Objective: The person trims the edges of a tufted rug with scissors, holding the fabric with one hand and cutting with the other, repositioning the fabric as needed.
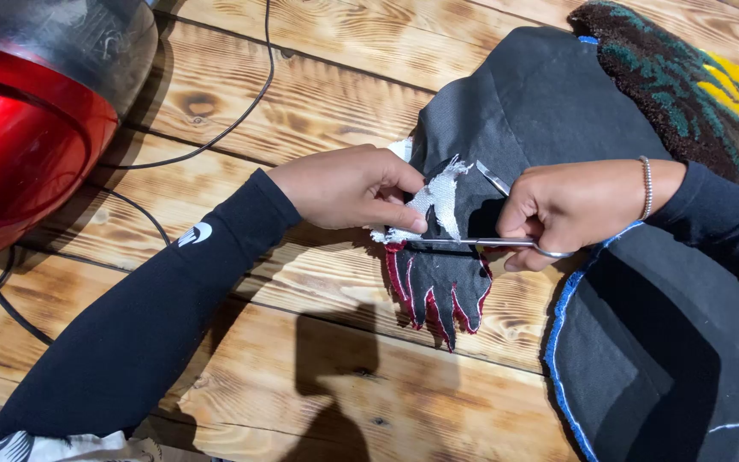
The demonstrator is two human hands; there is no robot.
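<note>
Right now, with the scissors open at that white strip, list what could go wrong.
1. The left hand pinches the white strip close to the scissors in the right hand; a fingertip could get nicked.
2. The blades lie across the grey backing, so they might cut it too.

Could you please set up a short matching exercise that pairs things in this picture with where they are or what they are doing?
Things:
1. left hand
2. right hand
3. scissors
4. red helmet

Places or states:
A. open, blades at the fabric
B. far left on the wooden table
C. pinching the white strip
D. holding the scissors

Pairs: 1-C, 2-D, 3-A, 4-B
</note>
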